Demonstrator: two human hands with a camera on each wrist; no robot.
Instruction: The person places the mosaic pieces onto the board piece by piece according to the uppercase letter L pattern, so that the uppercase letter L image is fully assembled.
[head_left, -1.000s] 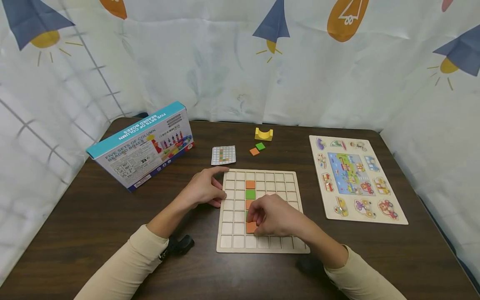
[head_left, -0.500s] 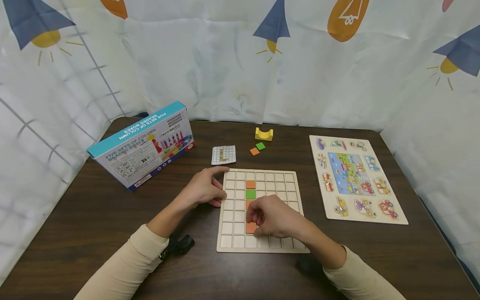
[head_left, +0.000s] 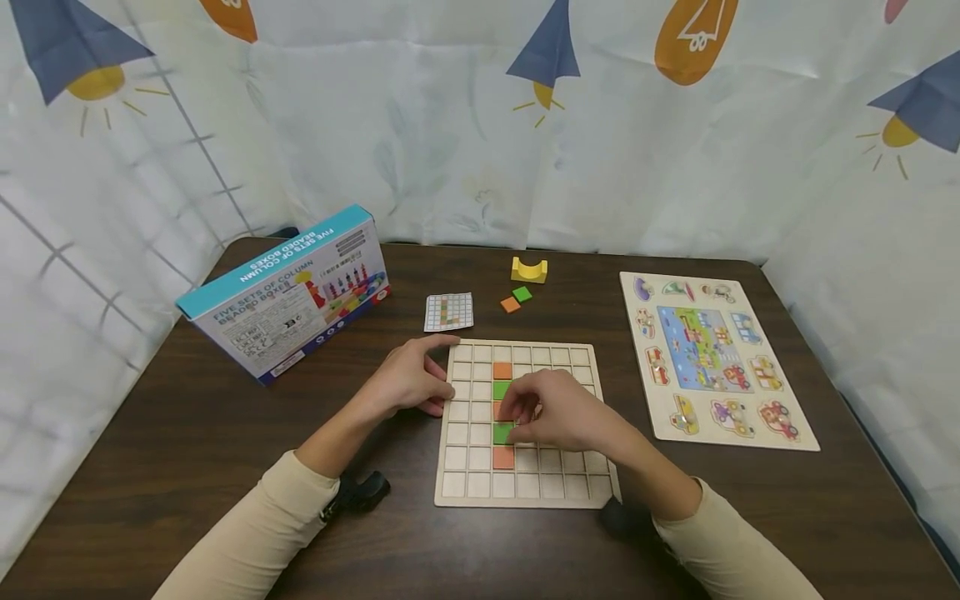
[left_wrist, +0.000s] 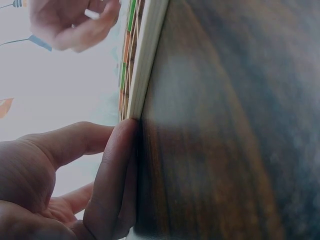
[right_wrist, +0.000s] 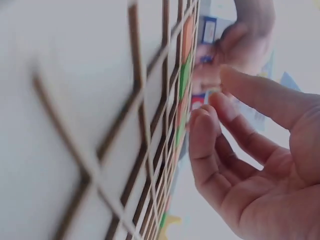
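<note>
A wooden grid board (head_left: 551,492) lies on the table, with a column of orange and green square tiles in its cells. At the near end of the column is an orange tile (head_left: 503,457), with a green tile (head_left: 502,433) just beyond it. My left hand (head_left: 408,375) rests its fingertips against the board's left edge near the far corner, and the left wrist view shows a finger touching the board's side (left_wrist: 147,65). Over the tile column hovers my right hand (head_left: 558,408), fingers loosely bent. In the right wrist view, its thumb and fingers stand apart, holding nothing.
Beyond the board lie a patterned grid card (head_left: 448,312), a loose orange tile (head_left: 511,306), a loose green tile (head_left: 522,294) and a yellow curved block (head_left: 529,271). A cardboard box (head_left: 292,300) stands at left; a vehicle puzzle board (head_left: 660,417) lies at right.
My right hand has moved away from the near orange tile, up the column, uncovering that tile and the green one beyond it. My left hand stays at the board's edge.
</note>
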